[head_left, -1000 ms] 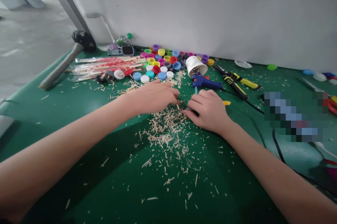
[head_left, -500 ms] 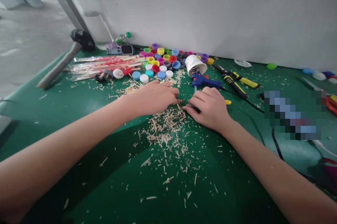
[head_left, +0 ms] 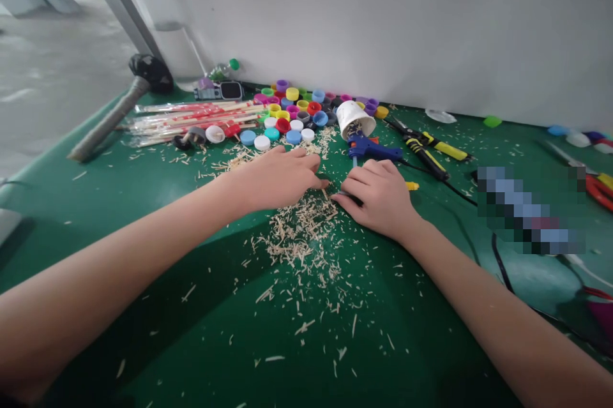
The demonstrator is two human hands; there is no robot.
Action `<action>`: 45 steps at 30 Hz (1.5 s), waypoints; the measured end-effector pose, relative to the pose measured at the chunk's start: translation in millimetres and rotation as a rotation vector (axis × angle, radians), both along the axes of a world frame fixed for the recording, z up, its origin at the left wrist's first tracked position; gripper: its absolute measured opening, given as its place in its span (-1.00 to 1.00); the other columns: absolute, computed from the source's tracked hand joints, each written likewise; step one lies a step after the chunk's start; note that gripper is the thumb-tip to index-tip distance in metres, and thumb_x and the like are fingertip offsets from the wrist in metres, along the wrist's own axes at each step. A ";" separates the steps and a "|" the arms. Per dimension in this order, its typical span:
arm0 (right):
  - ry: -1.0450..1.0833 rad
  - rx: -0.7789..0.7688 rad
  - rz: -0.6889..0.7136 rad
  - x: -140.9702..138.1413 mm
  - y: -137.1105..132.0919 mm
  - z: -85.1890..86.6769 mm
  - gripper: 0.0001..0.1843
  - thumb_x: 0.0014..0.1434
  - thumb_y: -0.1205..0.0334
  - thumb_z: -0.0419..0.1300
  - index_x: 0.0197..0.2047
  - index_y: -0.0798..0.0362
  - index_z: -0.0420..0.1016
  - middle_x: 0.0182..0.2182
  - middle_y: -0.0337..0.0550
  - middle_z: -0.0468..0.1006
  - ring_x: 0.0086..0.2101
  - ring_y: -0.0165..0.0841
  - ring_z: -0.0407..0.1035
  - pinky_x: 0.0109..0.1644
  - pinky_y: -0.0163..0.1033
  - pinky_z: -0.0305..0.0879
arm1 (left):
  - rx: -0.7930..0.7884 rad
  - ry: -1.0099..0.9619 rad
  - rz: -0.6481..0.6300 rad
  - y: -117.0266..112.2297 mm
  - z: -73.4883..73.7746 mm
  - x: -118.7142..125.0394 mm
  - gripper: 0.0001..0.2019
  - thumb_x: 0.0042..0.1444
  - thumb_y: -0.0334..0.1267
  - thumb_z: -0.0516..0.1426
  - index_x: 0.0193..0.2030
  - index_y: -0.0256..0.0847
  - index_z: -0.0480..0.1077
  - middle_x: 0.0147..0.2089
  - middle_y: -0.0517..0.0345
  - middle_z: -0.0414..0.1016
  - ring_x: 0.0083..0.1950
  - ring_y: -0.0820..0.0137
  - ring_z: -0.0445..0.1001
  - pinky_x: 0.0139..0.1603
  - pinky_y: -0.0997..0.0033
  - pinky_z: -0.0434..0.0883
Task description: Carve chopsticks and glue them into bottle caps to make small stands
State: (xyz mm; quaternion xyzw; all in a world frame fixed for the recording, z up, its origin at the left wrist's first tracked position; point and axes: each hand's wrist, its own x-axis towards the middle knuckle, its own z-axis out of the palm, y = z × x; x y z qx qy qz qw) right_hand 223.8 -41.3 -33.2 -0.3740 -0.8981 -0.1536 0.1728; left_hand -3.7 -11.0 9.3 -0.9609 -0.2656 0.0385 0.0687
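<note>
My left hand [head_left: 282, 177] is closed, its thumb and fingers pinching a thin wooden stick [head_left: 325, 194] whose pale tip points down at the shavings. Closed around a slim knife [head_left: 343, 193], my right hand [head_left: 378, 194] sits just to the right of that tip. The knife's grey front end shows between the fingers and its yellow tail sticks out behind the hand; most of it is hidden. Pale wood shavings [head_left: 301, 235] lie heaped under and in front of both hands. A blue glue gun [head_left: 376, 149] rests just beyond my right hand, its nozzle end at a tilted white cup [head_left: 354, 119].
Colourful bottle caps [head_left: 294, 135] cluster at the back. Wrapped wooden sticks [head_left: 191, 120] lie behind my left forearm, near a hammer-like tool [head_left: 115, 111]. Yellow-black pliers [head_left: 426, 151] and a black cable [head_left: 462, 194] lie to the right, with red-handled scissors [head_left: 601, 194] farther out.
Both hands stay almost in place. The fingers of my left hand shift slightly around the wooden stick, and the view moves a touch.
</note>
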 end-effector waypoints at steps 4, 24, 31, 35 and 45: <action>-0.029 -0.046 0.072 1.3 -0.9 1.2 -0.79 0.23 0.19 0.09 -0.43 0.02 0.35 -0.45 -0.25 0.42 -0.36 -0.35 0.20 -0.19 -0.16 -0.01 | 0.025 0.001 0.019 -3.0 -1.0 -0.2 -0.43 0.17 -0.54 -0.07 0.22 0.09 0.32 -0.11 0.02 0.40 -0.18 0.32 0.30 -0.31 0.38 0.12; -0.024 -0.033 0.050 1.4 0.0 2.2 -0.71 0.26 0.08 0.08 -0.45 0.02 0.37 -0.46 -0.24 0.42 -0.37 -0.34 0.19 -0.20 -0.16 -0.01 | 0.032 -0.011 0.034 -2.6 -8.8 -4.6 -0.38 0.17 -0.53 -0.11 0.29 0.13 0.21 0.06 -0.06 0.35 -0.03 0.20 0.30 -0.20 0.32 0.19; 0.004 0.025 0.016 0.6 0.0 1.5 -0.75 0.25 0.12 0.09 -0.44 0.02 0.37 -0.45 -0.22 0.42 -0.37 -0.34 0.17 -0.21 -0.17 0.00 | 0.027 -0.006 0.052 -3.7 -11.0 -4.3 -0.35 0.16 -0.54 -0.12 0.32 0.12 0.17 0.09 -0.08 0.33 0.01 0.17 0.30 -0.14 0.28 0.22; -0.030 -0.039 0.080 1.0 -0.5 2.9 -0.70 0.26 0.07 0.08 -0.46 0.03 0.35 -0.48 -0.25 0.40 -0.38 -0.36 0.20 -0.19 -0.16 0.02 | 0.029 -0.004 0.054 -3.8 -10.9 -3.7 -0.37 0.17 -0.54 -0.14 0.32 0.12 0.18 0.12 -0.11 0.31 0.04 0.14 0.30 -0.15 0.26 0.23; -0.023 -0.008 0.075 0.3 0.3 2.3 -0.72 0.25 0.09 0.09 -0.46 0.03 0.36 -0.48 -0.24 0.40 -0.38 -0.35 0.21 -0.19 -0.16 0.03 | 0.110 0.000 0.059 -8.0 -14.3 -1.7 -0.41 0.24 -0.51 -0.15 0.34 0.09 0.16 0.10 -0.09 0.32 0.06 0.15 0.28 -0.09 0.26 0.22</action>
